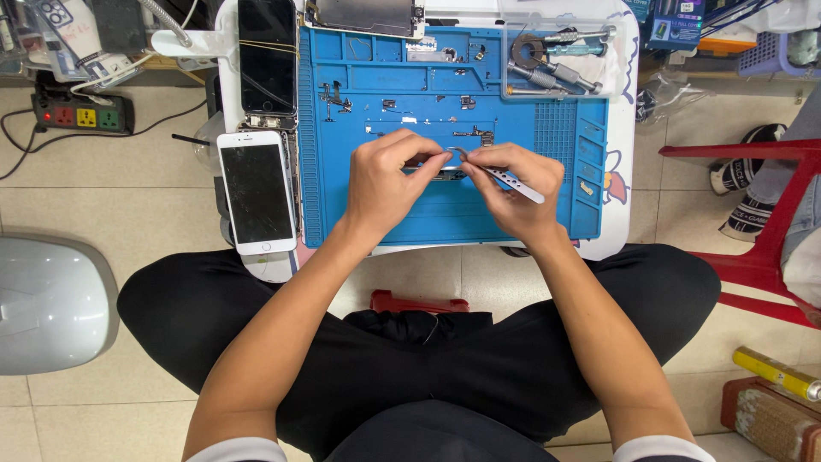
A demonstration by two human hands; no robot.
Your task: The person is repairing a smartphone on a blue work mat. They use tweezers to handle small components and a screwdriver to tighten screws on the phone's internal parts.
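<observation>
Both hands are meeting at the centre of the frame over a blue work mat [445,218]. The left hand [385,184] is pinching a small dark metal part [446,169], fingers curled together around its left end, and the part is sitting just above the mat between the two hands. The right hand [517,192] is closing on silver tweezers [509,178], whose handle is pointing toward the right of the frame while the tips are touching the part. Left of the mat, a white phone [256,192] with a cracked screen is lying face up, and a dark phone [267,56] is lying above it in the upper left. In the upper right of the mat a clear tray [556,60] is holding screwdrivers. Tiny screws and brackets [338,96] are lying scattered across the mat's upper half. A red chair [761,214] is standing at the right edge
</observation>
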